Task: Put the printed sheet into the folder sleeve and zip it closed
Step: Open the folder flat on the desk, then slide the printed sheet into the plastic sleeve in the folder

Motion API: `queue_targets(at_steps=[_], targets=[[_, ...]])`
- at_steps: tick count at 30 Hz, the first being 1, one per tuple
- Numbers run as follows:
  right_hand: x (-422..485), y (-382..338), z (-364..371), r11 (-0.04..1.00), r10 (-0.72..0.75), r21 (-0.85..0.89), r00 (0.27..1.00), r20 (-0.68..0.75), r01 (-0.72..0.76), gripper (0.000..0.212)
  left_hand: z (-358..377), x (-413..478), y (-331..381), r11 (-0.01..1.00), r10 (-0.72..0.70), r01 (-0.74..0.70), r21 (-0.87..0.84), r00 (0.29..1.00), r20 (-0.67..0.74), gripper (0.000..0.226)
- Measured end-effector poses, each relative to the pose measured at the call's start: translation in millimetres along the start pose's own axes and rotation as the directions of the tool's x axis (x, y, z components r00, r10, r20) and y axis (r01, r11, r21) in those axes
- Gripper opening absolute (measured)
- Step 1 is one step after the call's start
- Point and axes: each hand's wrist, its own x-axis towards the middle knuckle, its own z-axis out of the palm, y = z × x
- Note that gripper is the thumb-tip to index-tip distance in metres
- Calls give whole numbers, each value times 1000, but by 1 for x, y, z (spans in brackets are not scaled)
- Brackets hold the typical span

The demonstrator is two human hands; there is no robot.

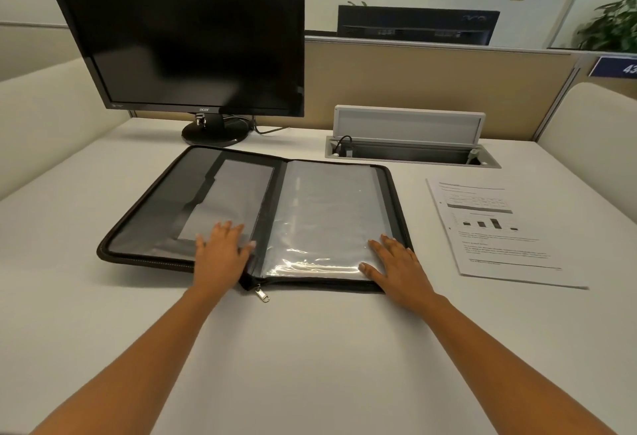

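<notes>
A black zip folder (144,207) lies open flat on the white desk. Clear plastic sleeves (327,210) cover its right half, and its left half has pockets. My left hand (222,248) rests flat, fingers spread, on the left half near the spine. Resting flat on the lower right corner of the sleeves is my right hand (393,262). Neither hand holds anything. The metal zip pull (262,294) hangs at the front edge by the spine. The printed sheet (496,231), with a table and bar chart, lies on the desk to the right of the folder.
A dark monitor (179,38) stands behind the folder at the back left. An open cable hatch (410,145) with a raised lid sits at the back right. A beige partition (431,79) closes off the far side of the desk (310,348).
</notes>
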Motion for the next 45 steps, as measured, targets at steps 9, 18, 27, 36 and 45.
queue_targets(at_steps=[9,18,27,36,45], targets=[[-9,-1,-4,1000,11,4,1000,-9,-11,63,10,7,21,984,71,-107,139,967,243,54],[-36,-10,-14,998,-64,-2,996,-64,64,92,11,9,30,997,56,-55,-53,998,8,36],[-45,-18,-21,984,-97,143,991,-93,110,36,28,11,71,934,335,-355,21,899,283,79],[-29,29,-34,927,203,356,957,-206,-120,23,46,3,99,902,364,-429,55,822,437,119],[-9,90,-66,834,488,453,804,-340,-315,21,51,7,180,919,387,-386,-82,842,376,62]])
